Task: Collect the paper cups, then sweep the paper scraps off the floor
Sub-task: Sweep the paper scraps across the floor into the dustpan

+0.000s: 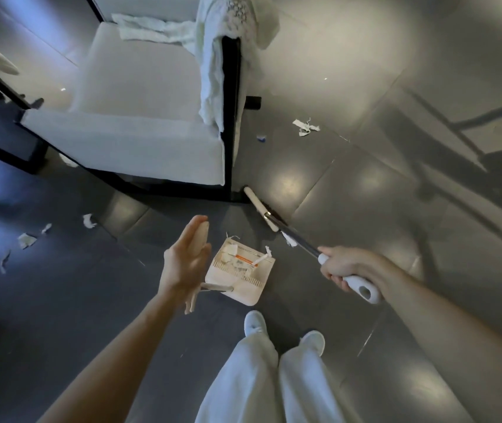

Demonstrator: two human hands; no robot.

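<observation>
My right hand (342, 268) grips the white handle of a broom (297, 241). Its cream head (260, 209) rests on the floor against the armchair's front right leg. A cream dustpan (245, 286) stands in front of my feet with several paper scraps (237, 261) in it. My left hand (185, 259) lies with straight fingers along the dustpan's upright handle (203, 232). Loose paper scraps lie on the dark floor at the right (304, 128) and at the left (25, 239). One small scrap (289, 239) clings to the broom pole. No paper cups are in view.
A white armchair (140, 96) with a black frame stands ahead, with pale cloths (213, 80) draped over its arm and back. A small blue and white scrap (261, 138) lies beside it. Dark furniture frames stand at the far left. My white shoes (254, 322) are just behind the dustpan.
</observation>
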